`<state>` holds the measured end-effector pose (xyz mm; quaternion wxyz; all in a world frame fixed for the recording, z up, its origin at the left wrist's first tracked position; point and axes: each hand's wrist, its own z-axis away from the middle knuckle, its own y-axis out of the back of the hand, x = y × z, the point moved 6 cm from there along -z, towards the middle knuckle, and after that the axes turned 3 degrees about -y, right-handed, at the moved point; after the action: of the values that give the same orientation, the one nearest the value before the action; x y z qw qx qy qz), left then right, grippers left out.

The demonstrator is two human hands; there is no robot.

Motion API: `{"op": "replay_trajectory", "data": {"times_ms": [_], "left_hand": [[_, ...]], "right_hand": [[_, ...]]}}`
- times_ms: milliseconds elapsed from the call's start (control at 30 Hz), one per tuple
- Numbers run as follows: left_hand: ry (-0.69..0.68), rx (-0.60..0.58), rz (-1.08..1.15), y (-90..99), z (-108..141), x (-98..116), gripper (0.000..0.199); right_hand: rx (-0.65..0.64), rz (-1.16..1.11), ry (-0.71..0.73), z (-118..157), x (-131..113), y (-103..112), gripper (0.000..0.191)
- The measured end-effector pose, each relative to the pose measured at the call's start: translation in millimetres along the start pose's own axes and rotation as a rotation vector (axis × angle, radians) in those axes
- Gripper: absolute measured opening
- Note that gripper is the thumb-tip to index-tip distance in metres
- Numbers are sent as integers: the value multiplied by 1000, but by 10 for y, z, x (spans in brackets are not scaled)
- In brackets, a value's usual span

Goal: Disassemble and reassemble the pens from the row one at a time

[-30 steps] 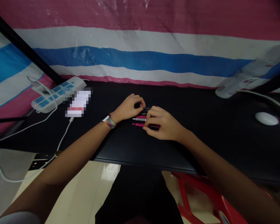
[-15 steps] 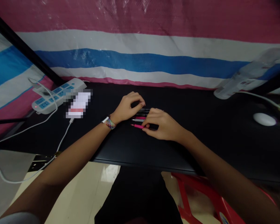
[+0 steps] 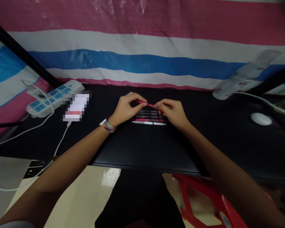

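A pink pen [image 3: 151, 105] is held between both hands above the black table [image 3: 142, 145]. My left hand [image 3: 127, 109] pinches its left part between thumb and fingers. At its right end, my right hand [image 3: 172, 113] has its fingertips closed on it. Beneath and in front of the hands, several pens lie side by side, pointing left and right: dark pens [image 3: 149, 114], another pink pen [image 3: 146, 120] and, nearest the front edge, a white pen [image 3: 149, 123].
At the left are a white power strip [image 3: 54, 96] and a blurred phone [image 3: 76, 107] with a cable [image 3: 61, 142]. A clear bottle [image 3: 245, 76] leans at the back right, near a white mouse [image 3: 261, 119]. A red stool [image 3: 201, 190] stands below.
The pink pen has moved from the front of the row to behind it, raised, and my left hand now grips it too. The row of pens is more exposed.
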<state>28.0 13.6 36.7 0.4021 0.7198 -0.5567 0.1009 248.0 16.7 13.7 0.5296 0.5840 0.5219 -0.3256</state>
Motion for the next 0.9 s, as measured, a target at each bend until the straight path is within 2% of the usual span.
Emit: {"op": "replay_trajectory", "data": {"times_ms": [100,200,433,633,667,767,867,900], "left_hand": [[74,70,54,52,-11,-89,12],[118,102,96,64,-11,-133,12],[147,41,112,35,-17,-131,23],[215,29,138,9,12,-200,51],[227,34,148,6,15,-208,50],[208,68,188,17,4,-189,27],[189,61,171,26,-8,-166,30],[214,50,153,24,-4,-180,38]], "right_hand": [[6,-257,-165,-49,111,51,21],[16,-415,-204,-54,122,69,20],[22,-437,-171,-46,121,33,31],[28,-441,-139,-62,143,4,31],[27,-446,-137,-63,144,3,31],[38,-468,-139,-71,169,22,32],[55,-469,-148,-89,218,48,34],[59,-468,-149,-95,235,53,34]]}}
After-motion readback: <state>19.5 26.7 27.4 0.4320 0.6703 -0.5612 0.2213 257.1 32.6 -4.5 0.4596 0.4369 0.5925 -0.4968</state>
